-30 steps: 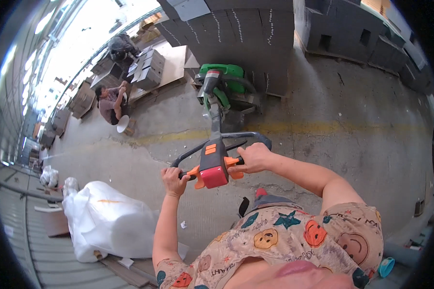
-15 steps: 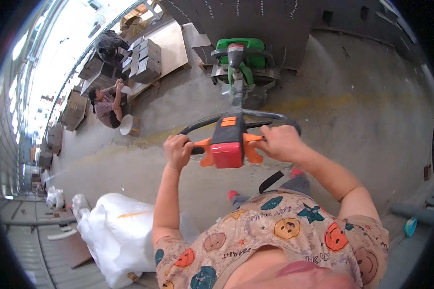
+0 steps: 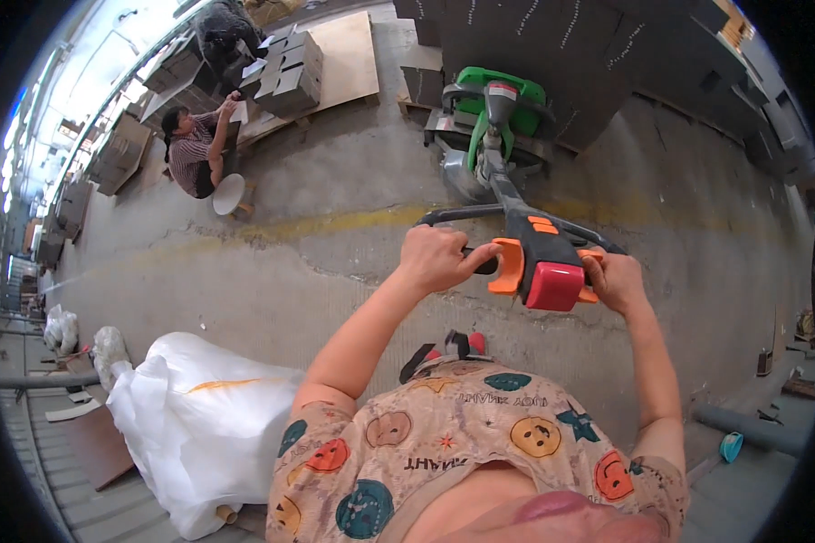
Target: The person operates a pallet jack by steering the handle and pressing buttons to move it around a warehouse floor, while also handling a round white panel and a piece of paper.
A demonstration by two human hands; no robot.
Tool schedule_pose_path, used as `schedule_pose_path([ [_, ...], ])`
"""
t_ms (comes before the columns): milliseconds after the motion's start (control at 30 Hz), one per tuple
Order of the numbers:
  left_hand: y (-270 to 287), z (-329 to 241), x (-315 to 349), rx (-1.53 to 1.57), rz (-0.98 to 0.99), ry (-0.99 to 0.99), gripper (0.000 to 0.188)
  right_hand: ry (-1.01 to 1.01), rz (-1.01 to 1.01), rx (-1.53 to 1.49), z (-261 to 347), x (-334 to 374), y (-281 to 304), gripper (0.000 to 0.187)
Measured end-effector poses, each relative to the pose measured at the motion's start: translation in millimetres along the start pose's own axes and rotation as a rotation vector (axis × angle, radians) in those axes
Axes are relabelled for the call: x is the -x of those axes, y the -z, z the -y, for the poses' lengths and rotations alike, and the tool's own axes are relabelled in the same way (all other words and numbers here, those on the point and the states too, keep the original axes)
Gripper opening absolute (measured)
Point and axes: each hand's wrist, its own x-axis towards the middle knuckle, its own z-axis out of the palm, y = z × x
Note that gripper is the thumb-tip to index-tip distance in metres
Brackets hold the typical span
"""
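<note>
Both my hands grip the steering handle (image 3: pixel 539 233) of a green powered pallet truck (image 3: pixel 498 104). My left hand (image 3: pixel 436 261) wraps round the left grip, its thumb reaching toward the orange thumb lever (image 3: pixel 507 267). My right hand (image 3: pixel 616 279) is closed on the right grip, thumb beside the other orange lever, which it partly hides. A red block (image 3: pixel 554 286) tips the near end of the black control head, and two orange buttons sit on top. The handle's shaft slants away to the truck body, which stands against a tall stack of dark boxes (image 3: pixel 525 45).
At the left, a person (image 3: pixel 193 149) sits near a white-topped stool (image 3: pixel 232 194), beside boxes (image 3: pixel 290 80) on a wooden pallet. Another person (image 3: pixel 226 36) is behind. A large white plastic-wrapped bundle (image 3: pixel 199 425) lies at lower left. A grey pipe (image 3: pixel 752 430) runs at lower right.
The handle and both hands have swung to the right in view, and the shaft now slants. The truck and box stack also appear further right. My grip stays closed.
</note>
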Motion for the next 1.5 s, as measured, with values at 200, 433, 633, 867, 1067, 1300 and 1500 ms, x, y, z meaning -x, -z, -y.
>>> schedule_pose_path([
  [200, 20, 111, -14, 0.047, -0.026, -0.021, 0.05, -0.015, -0.008, 0.097, 70, -38, -22, 0.053],
  [433, 59, 160, -44, 0.144, 0.052, 0.178, 0.05, 0.066, 0.044, -0.061, 123, -61, -43, 0.052],
  [633, 33, 91, -84, 0.116, 0.175, -0.008, 0.049, -0.078, 0.009, 0.018, 47, -36, -12, 0.051],
  [867, 8, 108, -127, 0.138, 0.237, -0.082, 0.039, -0.25, -0.069, -0.065, 58, -27, -37, 0.058],
  [1067, -2, 172, -134, 0.142, -0.154, -0.107, 0.033, -0.163, -0.029, -0.207, 100, -56, -66, 0.079],
  [1300, -1, 157, -146, 0.351, -0.06, 0.218, 0.049, 0.064, 0.072, -0.322, 74, -58, -54, 0.073],
  [1500, 0, 182, -156, 0.384, -0.023, 0.203, 0.047, -0.007, -0.255, -0.347, 97, -69, -75, 0.07],
])
